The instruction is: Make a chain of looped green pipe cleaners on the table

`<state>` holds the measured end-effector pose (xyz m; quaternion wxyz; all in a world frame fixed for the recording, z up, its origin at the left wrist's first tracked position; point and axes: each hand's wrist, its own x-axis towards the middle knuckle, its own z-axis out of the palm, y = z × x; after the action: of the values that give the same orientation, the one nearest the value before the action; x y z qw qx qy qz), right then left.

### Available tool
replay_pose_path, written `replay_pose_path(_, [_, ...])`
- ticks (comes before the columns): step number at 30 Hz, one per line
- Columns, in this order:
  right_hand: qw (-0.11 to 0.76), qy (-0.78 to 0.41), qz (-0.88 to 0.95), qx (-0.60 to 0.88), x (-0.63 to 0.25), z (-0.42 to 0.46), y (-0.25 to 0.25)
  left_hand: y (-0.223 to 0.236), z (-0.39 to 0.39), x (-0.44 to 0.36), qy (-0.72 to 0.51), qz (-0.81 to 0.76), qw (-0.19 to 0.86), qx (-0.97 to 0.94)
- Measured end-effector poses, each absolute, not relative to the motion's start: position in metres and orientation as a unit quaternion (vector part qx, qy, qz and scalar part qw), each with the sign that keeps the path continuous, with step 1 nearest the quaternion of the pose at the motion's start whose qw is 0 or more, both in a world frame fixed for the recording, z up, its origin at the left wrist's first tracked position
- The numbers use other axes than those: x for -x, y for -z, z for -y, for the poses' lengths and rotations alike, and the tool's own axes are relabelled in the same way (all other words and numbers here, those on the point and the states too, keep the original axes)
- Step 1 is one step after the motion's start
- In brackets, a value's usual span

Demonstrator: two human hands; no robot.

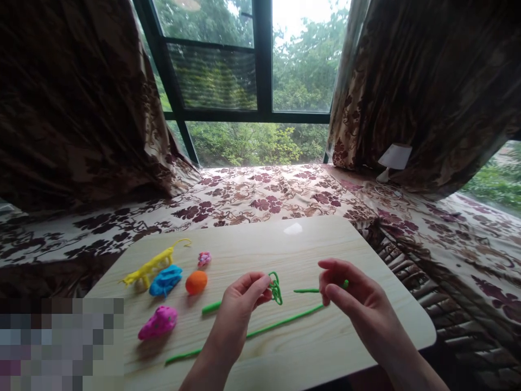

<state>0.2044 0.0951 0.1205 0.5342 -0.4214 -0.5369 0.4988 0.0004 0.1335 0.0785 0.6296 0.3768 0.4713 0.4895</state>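
Pinched between the thumb and fingers of my left hand is a small looped piece of green modelling clay, held just above the table. My right hand is open to its right, thumb and fingers apart. A short thin green strip lies beside the right fingers, partly hidden by them. Under both hands stretches a long green clay strip, its right end hidden by the right hand. A thicker green piece pokes out left of my left wrist. A green tip shows behind the right hand.
On the left of the pale wooden table are a yellow clay animal, a blue clay shape, an orange ball, a small pink-red lump and a magenta dotted lump. A white lamp stands back right.
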Motion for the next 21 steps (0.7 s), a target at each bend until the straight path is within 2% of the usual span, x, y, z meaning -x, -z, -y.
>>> replay_pose_path(9, [0.559,-0.529,0.519,0.374,-0.181,-0.099,-0.122,-0.084,-0.126,-0.012,-0.484,-0.495,0.599,-0.401])
replay_pose_path(21, [0.552,-0.493,0.531,0.412,-0.177,-0.097,-0.112,-0.088,-0.120,-0.021,-0.465,-0.501,0.598,-0.418])
